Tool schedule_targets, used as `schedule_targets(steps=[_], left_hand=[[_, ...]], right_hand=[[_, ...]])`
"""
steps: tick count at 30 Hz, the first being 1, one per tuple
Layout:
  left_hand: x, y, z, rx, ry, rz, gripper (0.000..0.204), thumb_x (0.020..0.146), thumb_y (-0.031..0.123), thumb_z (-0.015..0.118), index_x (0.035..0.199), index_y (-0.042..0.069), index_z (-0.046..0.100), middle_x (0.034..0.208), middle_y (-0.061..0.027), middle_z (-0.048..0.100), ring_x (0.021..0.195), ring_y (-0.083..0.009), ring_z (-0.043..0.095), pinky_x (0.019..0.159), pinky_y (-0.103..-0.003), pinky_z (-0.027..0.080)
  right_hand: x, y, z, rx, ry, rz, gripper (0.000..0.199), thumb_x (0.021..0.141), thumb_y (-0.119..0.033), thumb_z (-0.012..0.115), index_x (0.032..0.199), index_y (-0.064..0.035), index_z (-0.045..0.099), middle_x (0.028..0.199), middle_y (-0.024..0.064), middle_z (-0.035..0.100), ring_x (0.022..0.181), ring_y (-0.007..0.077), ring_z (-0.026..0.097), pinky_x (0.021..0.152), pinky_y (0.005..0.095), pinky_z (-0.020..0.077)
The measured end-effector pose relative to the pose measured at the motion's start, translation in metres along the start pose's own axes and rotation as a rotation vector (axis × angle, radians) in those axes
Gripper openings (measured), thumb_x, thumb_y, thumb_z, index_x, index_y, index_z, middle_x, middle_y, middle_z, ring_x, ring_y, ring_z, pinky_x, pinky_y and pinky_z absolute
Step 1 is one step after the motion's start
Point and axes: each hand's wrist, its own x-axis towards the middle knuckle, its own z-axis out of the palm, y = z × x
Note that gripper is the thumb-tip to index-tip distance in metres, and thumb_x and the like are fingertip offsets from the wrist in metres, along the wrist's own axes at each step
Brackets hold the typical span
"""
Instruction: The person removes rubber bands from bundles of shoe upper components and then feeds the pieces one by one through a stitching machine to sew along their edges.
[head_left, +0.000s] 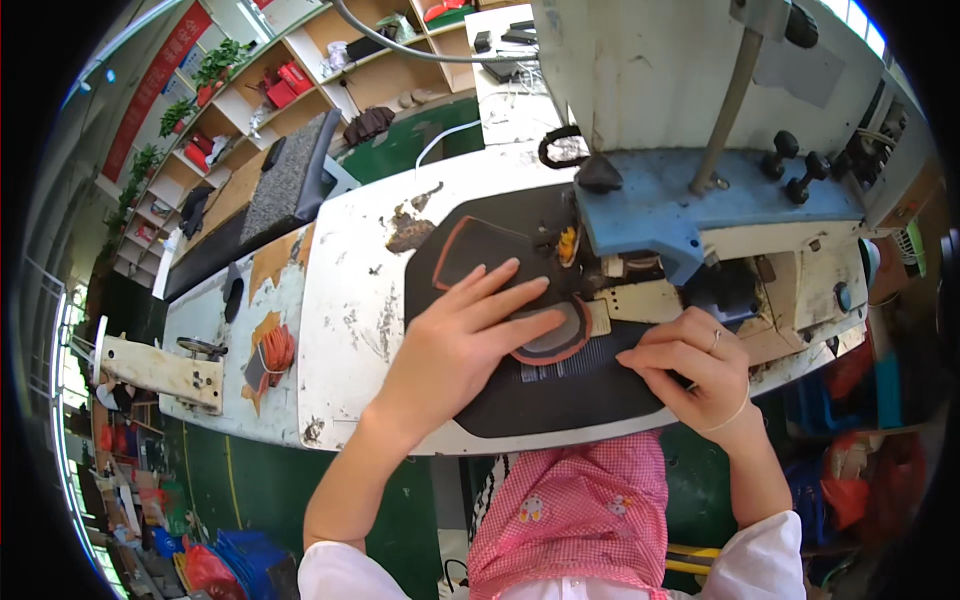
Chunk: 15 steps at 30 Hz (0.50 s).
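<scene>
My left grip [455, 340] lies open across the orange-edged patch [555, 346], presumably steadying it; right grip [700, 362] curled above black mat [590, 402], can't tell if closed.

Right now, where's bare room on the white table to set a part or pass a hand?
Set down: white table, the stained strip left of the black mat. Pass a hand: the mat's front, between left hand and right hand. Crowded: mid-mat, left hand over two orange-edged pieces, and farther right around the blue machine base.
</scene>
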Motion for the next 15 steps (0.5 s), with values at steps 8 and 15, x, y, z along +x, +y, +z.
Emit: schedule_targets(steps=[8,15], left_hand=[[0.0045,-0.0046,0.0029,0.04,0.032,0.001,0.044,0.079,-0.002,0.067,0.119,0.016,0.076,0.128,-0.0092,0.07,0.129,-0.0339,0.06,0.112,-0.047,0.046],[0.005,-0.0033,0.0,0.101,0.035,-0.007,0.045,0.08,-0.002,0.067,0.121,0.015,0.075,0.129,-0.0092,0.069,0.128,-0.0338,0.06,0.11,-0.046,0.048]], right_hand=[[-0.0002,0.0035,0.0012,-0.005,0.005,-0.003,0.027,0.07,0.003,0.079,0.094,-0.0089,0.077,0.088,0.0057,0.067,0.073,0.0245,0.062,0.063,0.0342,0.0503],[0.0004,0.0027,-0.0001,-0.005,0.016,-0.01,0.026,0.07,0.003,0.079,0.094,-0.0085,0.077,0.088,0.006,0.067,0.073,0.0242,0.062,0.063,0.0339,0.05]])
